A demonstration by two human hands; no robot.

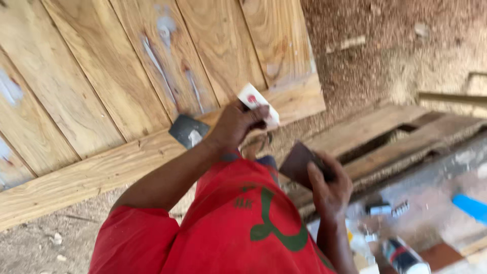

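Wooden planks make up the big panel [101,91] that fills the upper left, its top and left edges cut off by the frame; pale grey smears of filler mark several boards. Sawdust covers the ground [385,50] beyond it, soft with blur, and slatted timber [395,137] lies to the right, its far end running out of view. A red shirt [238,228] fills the lower middle and hides the person's body and whatever lies beneath it.

Blur makes the clutter at lower right hard to read: a blue object [472,207] cut by the edge, a dark can [403,256] with a red band, and a few small pale pieces nearby.

Over the panel's lower edge, the left hand [234,124] is clenched around a white tube [259,104] with a red spot, and seemingly also the handle of a flat metal scraper [188,132], whose grey blade with a pale dab of filler juts out to the left; the handle itself is hidden by the fingers. Well to the right of the panel, the right hand [329,185] grips a dark brown flat piece [299,163], thumb laid across it; what this piece is cannot be told.
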